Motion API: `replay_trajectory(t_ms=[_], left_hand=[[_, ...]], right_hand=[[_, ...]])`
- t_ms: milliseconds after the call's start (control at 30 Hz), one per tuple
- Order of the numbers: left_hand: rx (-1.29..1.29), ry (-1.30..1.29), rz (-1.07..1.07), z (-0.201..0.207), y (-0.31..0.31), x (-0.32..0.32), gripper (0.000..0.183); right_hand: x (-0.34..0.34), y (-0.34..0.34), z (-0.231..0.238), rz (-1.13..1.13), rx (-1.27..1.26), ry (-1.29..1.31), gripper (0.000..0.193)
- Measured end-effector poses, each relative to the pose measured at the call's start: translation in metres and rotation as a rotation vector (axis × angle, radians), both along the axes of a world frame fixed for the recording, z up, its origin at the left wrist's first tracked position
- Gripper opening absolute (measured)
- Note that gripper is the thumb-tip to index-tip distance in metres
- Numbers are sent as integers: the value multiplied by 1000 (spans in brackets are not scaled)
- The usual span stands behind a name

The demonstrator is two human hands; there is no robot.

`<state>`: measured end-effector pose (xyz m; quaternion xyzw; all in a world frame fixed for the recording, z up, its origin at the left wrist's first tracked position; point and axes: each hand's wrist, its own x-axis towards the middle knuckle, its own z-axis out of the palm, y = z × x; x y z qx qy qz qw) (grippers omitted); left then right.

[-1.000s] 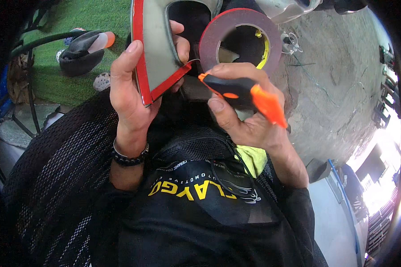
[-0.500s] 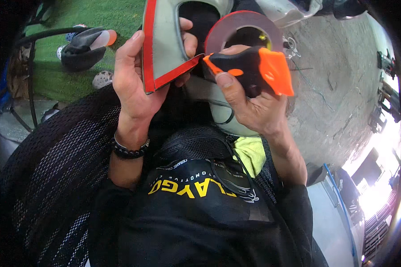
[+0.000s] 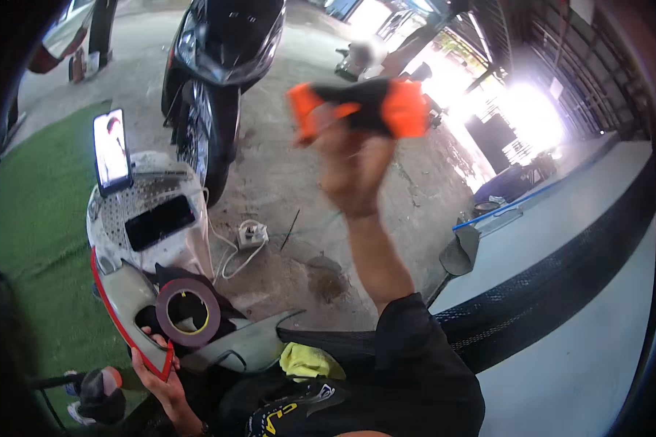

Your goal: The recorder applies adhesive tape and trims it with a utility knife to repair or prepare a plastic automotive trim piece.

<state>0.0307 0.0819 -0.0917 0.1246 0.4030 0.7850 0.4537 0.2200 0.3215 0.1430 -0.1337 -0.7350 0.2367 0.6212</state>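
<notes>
My left hand (image 3: 162,382), at the lower left, grips the pointed end of a grey curved panel (image 3: 124,291) edged with red tape (image 3: 109,309). The panel leans toward a white stool. A wide roll of tape (image 3: 189,339) with a purple-grey face rests beside the panel's cutout, over dark material. My right hand (image 3: 351,164) is raised out in front, its fingers wrapped round a black-and-orange hand tool (image 3: 364,98). Motion blurs both hand and tool, so the tool's exact kind is unclear. A second grey panel (image 3: 251,342) lies across my lap, next to a yellow cloth (image 3: 310,362).
On the perforated white stool (image 3: 149,178) a lit phone (image 3: 111,156) stands upright and a dark phone (image 3: 160,222) lies flat. A white power block (image 3: 252,233) with cables is on the concrete. A motorcycle (image 3: 229,44) stands ahead; green turf (image 3: 44,218) spreads left.
My view has swung up and to the right. My right hand has moved the black-and-orange tool away from the panel, out forward. My left hand still holds the panel.
</notes>
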Motion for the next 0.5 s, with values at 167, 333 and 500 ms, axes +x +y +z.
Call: replay_trajectory(t_ms=[167, 333, 500], left_hand=[[-37, -18, -7, -4, 13, -1, 45], [-14, -3, 19, -6, 11, -12, 47], [-18, -100, -32, -11, -9, -16, 47]], right_hand=[[77, -2, 127, -558, 376, 200, 41], [84, -26, 164, -378, 335, 410, 36], [110, -32, 156, -1108, 696, 45, 25]])
